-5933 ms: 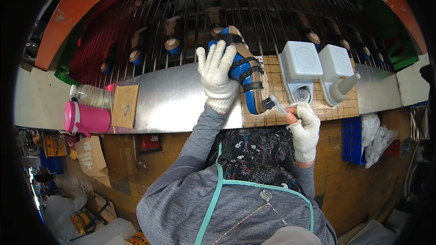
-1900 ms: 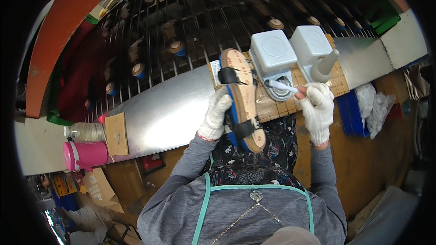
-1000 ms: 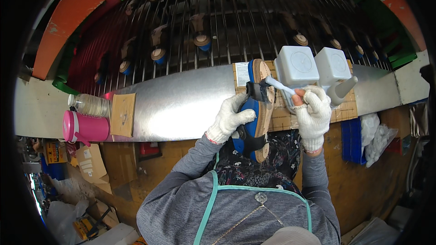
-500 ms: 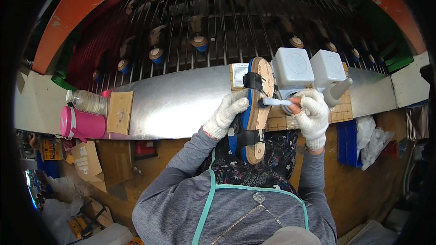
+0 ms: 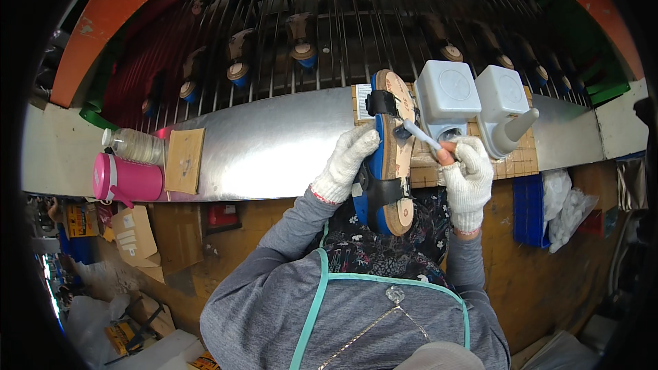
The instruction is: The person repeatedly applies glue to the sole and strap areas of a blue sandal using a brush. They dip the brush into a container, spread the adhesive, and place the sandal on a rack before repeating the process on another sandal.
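My left hand [image 5: 349, 161], in a white knit glove, grips the left side of a sandal on a blue shoe last [image 5: 379, 140]. The sandal sole [image 5: 396, 156] is turned toward me, its pale underside showing, with black straps wrapping round its edge. Between thumb and fingers, my gloved right hand [image 5: 468, 175] pinches a brush with a light handle [image 5: 423, 136]. The brush's dark bristles touch the underside near its middle. Just beyond that hand stands a white plastic dispenser bottle [image 5: 447, 92] with a round opening low at its front.
A second white bottle [image 5: 502, 92] with a grey cone-shaped spout stands on the gridded board [image 5: 524, 157]. At left are a pink jug [image 5: 130, 178], a clear bottle [image 5: 137, 145] and a brown cardboard piece [image 5: 184, 164]. Beyond the metal ledge [image 5: 274, 137], rods carry several lasted shoes.
The brush has tilted, its handle end lower and its bristles higher up along the sole. The sandal stays in my left hand; the whole view has shifted slightly.
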The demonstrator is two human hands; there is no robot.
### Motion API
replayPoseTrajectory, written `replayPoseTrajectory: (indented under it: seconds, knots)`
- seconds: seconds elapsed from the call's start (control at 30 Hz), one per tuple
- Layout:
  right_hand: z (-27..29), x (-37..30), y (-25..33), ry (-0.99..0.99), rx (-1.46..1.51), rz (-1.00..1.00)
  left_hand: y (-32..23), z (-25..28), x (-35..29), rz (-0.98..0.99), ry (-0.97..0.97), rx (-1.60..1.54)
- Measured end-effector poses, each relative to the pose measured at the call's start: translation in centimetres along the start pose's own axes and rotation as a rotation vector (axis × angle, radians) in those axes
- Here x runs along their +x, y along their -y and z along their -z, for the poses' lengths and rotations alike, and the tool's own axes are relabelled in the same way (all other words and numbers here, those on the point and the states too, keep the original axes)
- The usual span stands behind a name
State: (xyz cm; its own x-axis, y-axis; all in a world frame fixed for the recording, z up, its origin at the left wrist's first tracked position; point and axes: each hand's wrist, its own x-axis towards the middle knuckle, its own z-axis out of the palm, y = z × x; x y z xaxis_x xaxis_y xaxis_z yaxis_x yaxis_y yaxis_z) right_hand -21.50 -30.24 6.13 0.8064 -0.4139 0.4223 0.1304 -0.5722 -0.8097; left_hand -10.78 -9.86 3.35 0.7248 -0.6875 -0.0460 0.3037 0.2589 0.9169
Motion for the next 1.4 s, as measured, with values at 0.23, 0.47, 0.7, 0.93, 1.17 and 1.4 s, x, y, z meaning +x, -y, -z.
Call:
replayPoseTrajectory:
  seconds: [0.23, 0.47, 0.7, 0.93, 1.17, 1.4]
  knots:
    - [0.3, 1.3, 1.4, -0.082, -0.369, 0.188, 0.2, 0.5, 0.0, 0.003, -0.042, 0.038]
    - [-0.5, 0.6, 0.2, -0.073, -0.254, 0.21, -0.1, 1.1, -0.1, 0.048, -0.03, -0.062]
    - [-0.7, -1.1, -0.8, -0.041, -0.248, 0.195, 0.1, 1.0, 0.0, 0.041, -0.066, 0.007]
    - [-0.6, -1.7, -0.6, -0.007, -0.23, 0.199, 0.1, 1.5, 0.9, 0.017, -0.092, -0.031]
    - [-0.4, -2.3, -0.7, 0.006, -0.181, 0.181, -0.5, 1.9, 2.0, 0.015, -0.121, 0.012]
    - [-0.1, -2.8, -0.9, 0.013, -0.2, 0.185, -1.2, 1.3, 2.4, 0.006, -0.106, 0.027]
